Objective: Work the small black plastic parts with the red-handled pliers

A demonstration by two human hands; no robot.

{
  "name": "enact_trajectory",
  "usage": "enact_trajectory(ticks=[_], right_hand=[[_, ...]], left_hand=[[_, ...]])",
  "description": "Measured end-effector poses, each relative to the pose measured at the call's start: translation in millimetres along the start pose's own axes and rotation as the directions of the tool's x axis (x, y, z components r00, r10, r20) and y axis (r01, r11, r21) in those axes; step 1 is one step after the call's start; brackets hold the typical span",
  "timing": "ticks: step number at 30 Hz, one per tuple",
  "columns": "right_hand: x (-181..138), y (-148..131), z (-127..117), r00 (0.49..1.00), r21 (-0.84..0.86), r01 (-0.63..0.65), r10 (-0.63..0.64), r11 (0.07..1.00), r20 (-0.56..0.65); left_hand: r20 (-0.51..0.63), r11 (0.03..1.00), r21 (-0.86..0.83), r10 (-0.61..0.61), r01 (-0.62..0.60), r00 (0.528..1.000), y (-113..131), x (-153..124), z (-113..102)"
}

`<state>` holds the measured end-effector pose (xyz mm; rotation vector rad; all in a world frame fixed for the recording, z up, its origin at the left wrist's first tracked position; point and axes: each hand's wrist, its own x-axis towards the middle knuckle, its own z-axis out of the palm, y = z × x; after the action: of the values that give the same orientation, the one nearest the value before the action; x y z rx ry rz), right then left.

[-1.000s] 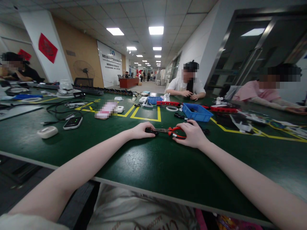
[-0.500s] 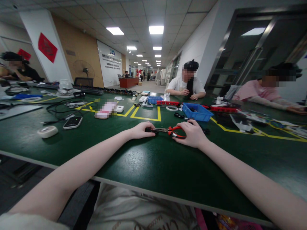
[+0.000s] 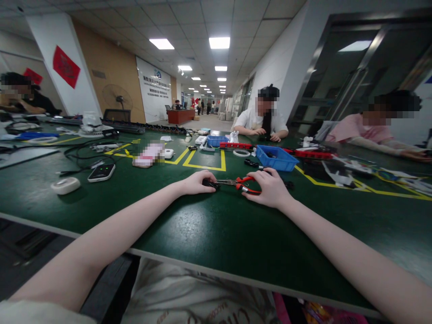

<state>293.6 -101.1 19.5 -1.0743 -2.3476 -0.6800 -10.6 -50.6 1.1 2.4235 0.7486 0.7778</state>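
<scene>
My right hand is closed around the red handles of a pair of pliers that lies low over the green table. The pliers' metal jaws point left and meet a small black part. My left hand is curled over that black part and pins it to the table. Both hands rest on the table a little past its middle, about a hand's width apart.
A blue bin stands just behind my right hand. A phone and a white round case lie at the left, with black cables behind them. Three other people sit at the far side, and tools and papers lie at the right.
</scene>
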Motion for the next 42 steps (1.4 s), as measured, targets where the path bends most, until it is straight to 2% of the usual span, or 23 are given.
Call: enact_trajectory(ticks=[9, 14, 19, 25, 34, 42], right_hand=[[1.0, -2.1, 0.0, 0.999, 0.017, -0.003, 0.002, 1.0, 0.043], [1.2, -2.2, -0.2, 0.999, 0.003, 0.008, -0.008, 1.0, 0.048], [1.4, -1.8, -1.1, 0.998, -0.009, 0.009, -0.009, 1.0, 0.065], [2.2, -2.0, -3.2, 0.991, 0.004, -0.019, 0.018, 1.0, 0.133], [4.0, -3.5, -4.9, 0.976, 0.01, -0.052, 0.048, 0.999, 0.215], [4.6, -3.6, -5.0, 0.97, 0.028, -0.052, 0.044, 0.998, 0.238]], left_hand=[[-0.006, 0.999, 0.031, -0.008, 0.008, 1.0, -0.1, -0.9, 1.4], [-0.007, 0.997, 0.061, 0.045, -0.045, 0.999, -0.2, -1.4, 1.0], [0.014, 0.98, 0.168, 0.108, -0.109, 0.994, 5.9, -3.4, -1.7], [0.072, 0.939, 0.327, 0.087, -0.106, 0.994, 20.1, -5.7, -5.3], [0.114, 0.917, 0.371, 0.113, -0.148, 0.987, 23.8, -6.4, -5.9], [0.119, 0.901, 0.408, 0.11, -0.149, 0.987, 25.0, -6.0, -6.0]])
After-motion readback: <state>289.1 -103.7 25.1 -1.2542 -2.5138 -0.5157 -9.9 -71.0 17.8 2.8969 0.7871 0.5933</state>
